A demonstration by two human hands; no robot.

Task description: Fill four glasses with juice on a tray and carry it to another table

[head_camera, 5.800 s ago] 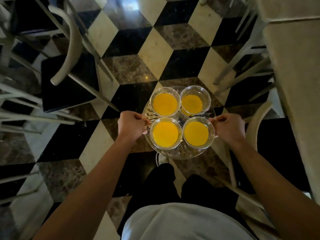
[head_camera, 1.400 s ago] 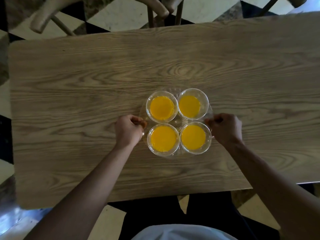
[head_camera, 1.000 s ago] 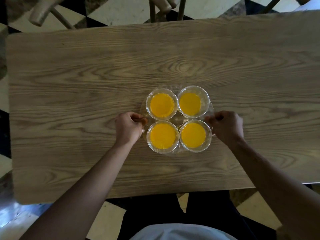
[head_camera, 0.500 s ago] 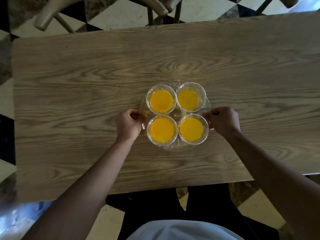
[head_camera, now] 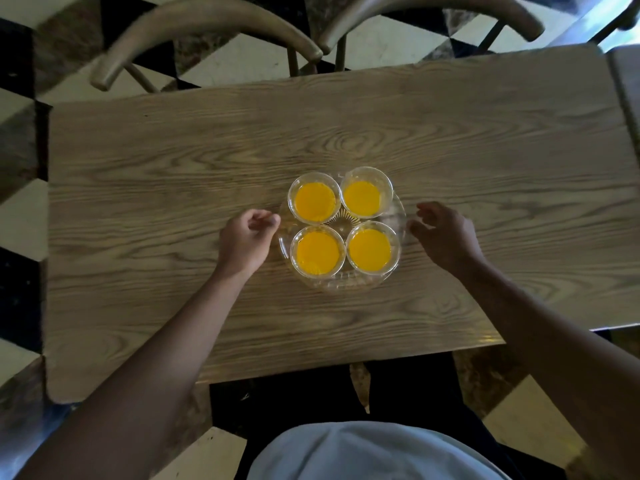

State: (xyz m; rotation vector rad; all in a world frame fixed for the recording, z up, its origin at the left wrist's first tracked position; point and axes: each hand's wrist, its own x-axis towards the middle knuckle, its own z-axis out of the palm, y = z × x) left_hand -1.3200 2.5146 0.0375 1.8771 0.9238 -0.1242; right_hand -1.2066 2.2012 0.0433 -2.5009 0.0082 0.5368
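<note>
With the tray (head_camera: pixel 398 216) resting on the wooden counter (head_camera: pixel 173 174) and carrying four juice-filled glasses (head_camera: pixel 314 201), it lies directly between the loosely curled, empty left hand (head_camera: pixel 246 239) and the spread-fingered, empty right hand (head_camera: pixel 445 235), both just beside its rim.

A rectangular light-wood bench (head_camera: pixel 173 174) with bold grain carries a round clear glass tray (head_camera: pixel 401 216) near its middle, which holds four clear glasses of orange juice (head_camera: pixel 315 201) clustered together.

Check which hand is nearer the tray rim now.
Left. The left hand sits right beside the tray rim, maybe touching it; the right hand is off its right side with a small gap.
</note>
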